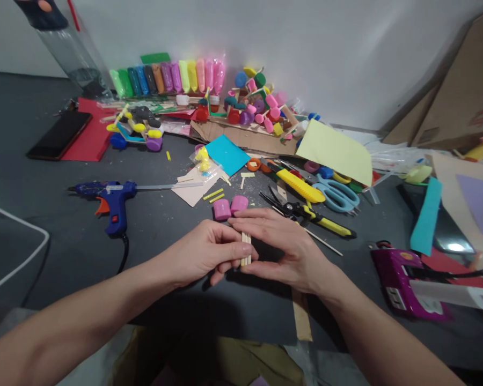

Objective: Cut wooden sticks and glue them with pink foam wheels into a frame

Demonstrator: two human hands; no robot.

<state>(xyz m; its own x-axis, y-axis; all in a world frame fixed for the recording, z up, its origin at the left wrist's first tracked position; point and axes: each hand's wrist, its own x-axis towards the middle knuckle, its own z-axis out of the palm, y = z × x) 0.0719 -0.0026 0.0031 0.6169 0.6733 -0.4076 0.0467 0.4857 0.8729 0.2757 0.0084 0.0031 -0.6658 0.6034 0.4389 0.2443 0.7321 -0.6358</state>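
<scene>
My left hand (207, 254) and my right hand (284, 246) meet in the middle of the dark table (64, 236). Between their fingers they pinch a small bundle of pale wooden sticks (246, 249), held upright just above the table. The left fingers curl round the bundle from the left. The right fingers lie across it from the right, thumb below. Two pink bottle caps (229, 207) lie just beyond the fingertips.
A blue glue gun (113, 202) lies to the left, its cord running towards me. Pliers (290, 209), yellow cutters (300, 186) and blue scissors (338, 195) lie right of the caps. A purple tool (402, 279) sits at right. Clay packs (169, 78), coloured caps and paper crowd the back.
</scene>
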